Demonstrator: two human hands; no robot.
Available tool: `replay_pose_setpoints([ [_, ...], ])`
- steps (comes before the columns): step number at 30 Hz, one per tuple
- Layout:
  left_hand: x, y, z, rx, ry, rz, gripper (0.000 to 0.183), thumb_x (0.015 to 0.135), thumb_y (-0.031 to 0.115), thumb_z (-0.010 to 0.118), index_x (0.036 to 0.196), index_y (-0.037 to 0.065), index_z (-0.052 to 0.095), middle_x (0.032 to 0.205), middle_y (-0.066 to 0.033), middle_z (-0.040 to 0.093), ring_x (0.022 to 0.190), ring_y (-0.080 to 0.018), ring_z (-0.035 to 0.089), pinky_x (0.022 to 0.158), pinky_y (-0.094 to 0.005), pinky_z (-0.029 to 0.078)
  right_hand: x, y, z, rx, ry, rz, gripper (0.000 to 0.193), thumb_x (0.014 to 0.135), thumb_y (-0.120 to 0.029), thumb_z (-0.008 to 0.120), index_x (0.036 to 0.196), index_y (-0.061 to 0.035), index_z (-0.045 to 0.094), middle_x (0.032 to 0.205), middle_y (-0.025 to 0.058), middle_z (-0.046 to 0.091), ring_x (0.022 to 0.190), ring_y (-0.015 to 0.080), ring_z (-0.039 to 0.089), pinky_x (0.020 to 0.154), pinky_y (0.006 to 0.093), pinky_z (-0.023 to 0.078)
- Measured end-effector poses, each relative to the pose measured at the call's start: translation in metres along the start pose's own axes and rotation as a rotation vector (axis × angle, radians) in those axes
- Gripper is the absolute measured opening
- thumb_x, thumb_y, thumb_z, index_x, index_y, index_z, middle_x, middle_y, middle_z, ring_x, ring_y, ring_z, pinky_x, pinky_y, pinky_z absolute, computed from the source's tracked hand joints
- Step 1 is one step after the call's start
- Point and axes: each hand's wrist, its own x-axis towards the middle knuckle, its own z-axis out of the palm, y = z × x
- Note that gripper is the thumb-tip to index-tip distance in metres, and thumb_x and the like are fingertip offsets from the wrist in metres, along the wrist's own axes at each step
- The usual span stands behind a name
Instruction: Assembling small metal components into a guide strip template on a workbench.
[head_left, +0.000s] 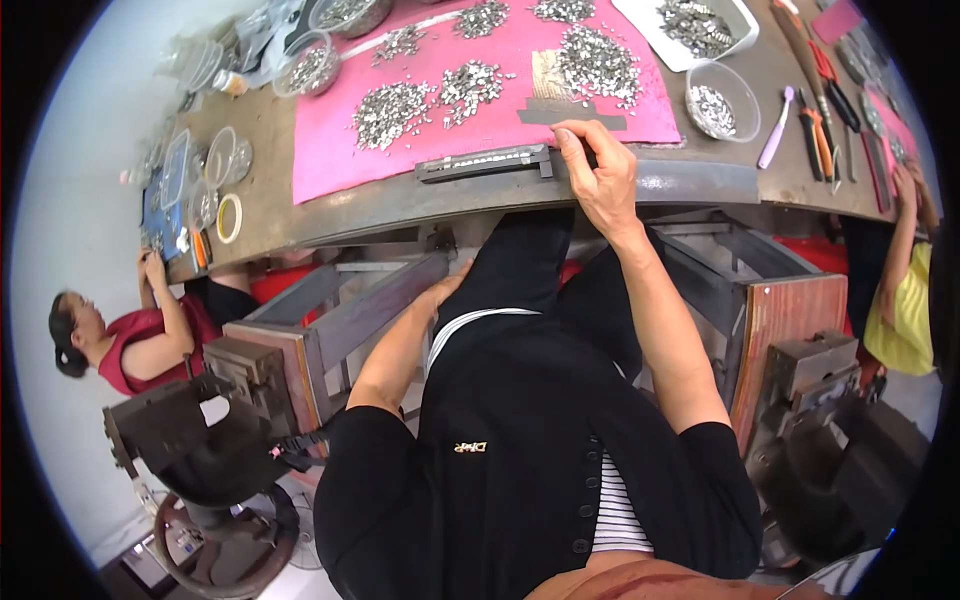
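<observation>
My right hand (601, 180) is over the bench's front edge, thumb and forefinger closed in a pinch. Whatever is between the fingertips is too small to make out. Just left of it lies a dark, narrow metal holder (484, 164) with a row of small silvery pieces along it. Beyond my fingertips are flat grey strips (572, 114) on a pink mat (330, 150). Several heaps of small metal pieces (392, 112) are spread over the mat. My left hand (450, 287) rests beside my left thigh, its visible fingers stretched out; part of it is hidden.
A clear tub (735, 90) and a white tray (745, 22), both with metal pieces, stand at the right. Near them lie a purple toothbrush (776, 128) and orange-handled pliers (815, 135). Clear containers (229, 155) stand left. A person (150, 340) sits at the left; another (905, 290) at the right.
</observation>
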Motion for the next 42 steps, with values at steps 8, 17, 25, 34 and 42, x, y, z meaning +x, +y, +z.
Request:
replay_pose_setpoints([
  [8,-0.020,0.004,0.015,-0.118,-0.014,0.024,0.081,0.097,0.072,0.042,0.138,0.004,0.061,0.133,-0.0120,0.066,0.122,-0.0235,0.062,0.106,-0.0364,0.045,0.000,0.005,-0.009,0.108,-0.030,0.034,0.007,0.094,-0.008,0.068,0.097,-0.0012,0.070,0.081,0.0081,0.067,0.066,0.0163,0.062,0.063,0.0291,0.049],
  [17,-0.034,0.003,0.022,-0.183,-0.081,0.062,0.079,0.098,0.070,0.043,0.139,0.005,0.060,0.133,-0.0111,0.065,0.122,-0.0228,0.061,0.106,-0.0360,0.045,0.000,0.007,-0.010,0.149,-0.040,0.025,0.007,0.094,-0.008,0.068,0.096,-0.0006,0.070,0.080,0.0076,0.067,0.067,0.0151,0.063,0.063,0.0285,0.050],
  [25,-0.042,-0.014,0.021,-0.246,-0.193,0.071,0.077,0.099,0.068,0.044,0.139,0.005,0.060,0.134,-0.0104,0.065,0.122,-0.0222,0.061,0.107,-0.0357,0.045,0.001,0.002,-0.012,0.137,-0.069,0.076,0.012,0.098,-0.011,0.066,0.099,-0.0006,0.072,0.080,0.0041,0.069,0.073,0.0112,0.064,0.067,0.0260,0.049],
  [34,-0.053,0.017,0.032,-0.260,-0.325,0.176,0.074,0.100,0.061,0.051,0.148,0.004,0.050,0.141,-0.0056,0.060,0.128,-0.0209,0.058,0.111,-0.0335,0.043,0.000,0.005,-0.008,0.071,-0.030,0.046,0.008,0.094,-0.009,0.069,0.094,-0.0009,0.070,0.080,0.0079,0.068,0.066,0.0156,0.064,0.063,0.0287,0.050],
  [42,-0.059,0.007,0.012,-0.304,-0.184,0.016,0.074,0.092,0.056,0.068,0.142,0.003,0.054,0.131,-0.0120,0.064,0.117,-0.0210,0.062,0.102,-0.0322,0.049,-0.001,0.008,-0.010,-0.004,-0.070,0.044,0.010,0.096,-0.011,0.067,0.098,-0.0010,0.071,0.078,0.0052,0.071,0.071,0.0112,0.066,0.066,0.0258,0.050],
])
